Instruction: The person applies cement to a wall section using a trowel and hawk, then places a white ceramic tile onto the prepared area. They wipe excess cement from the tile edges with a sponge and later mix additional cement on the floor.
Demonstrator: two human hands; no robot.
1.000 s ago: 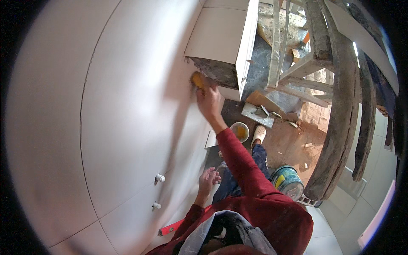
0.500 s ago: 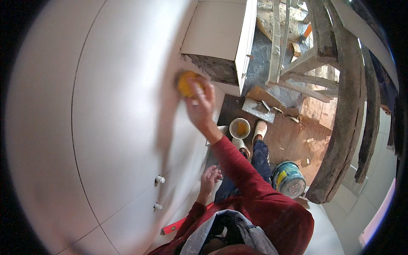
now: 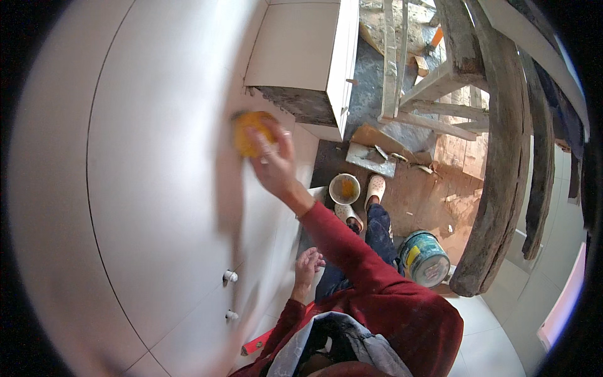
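Note:
A yellow sponge [image 3: 250, 133] is pressed against the large white wall tiles [image 3: 157, 157], just below a tiled box-like ledge [image 3: 292, 44]. My right hand [image 3: 274, 164] grips it, arm stretched up and across from the right. Closer to my body, my left hand [image 3: 306, 267] hovers beside the wall, fingers loosely bent and somewhat apart, with nothing visible in them. Two white pipe plugs [image 3: 230, 276] stick out of the tiles to its left. By my feet stands a small white bucket [image 3: 344, 188] with something yellow-orange inside.
A teal-stained bucket [image 3: 426, 259] is beside my leg. Weathered timber posts [image 3: 502, 144] and a wooden frame [image 3: 433, 119] rise on the right. A flat metal trowel-like tool [image 3: 370, 160] and scraps litter the floor. A red bar [image 3: 256, 344] lies at lower left.
The whole view has shifted, moving the scene a little left. My right hand and the sponge have slid slightly down the wall. My left hand's fingers have loosened.

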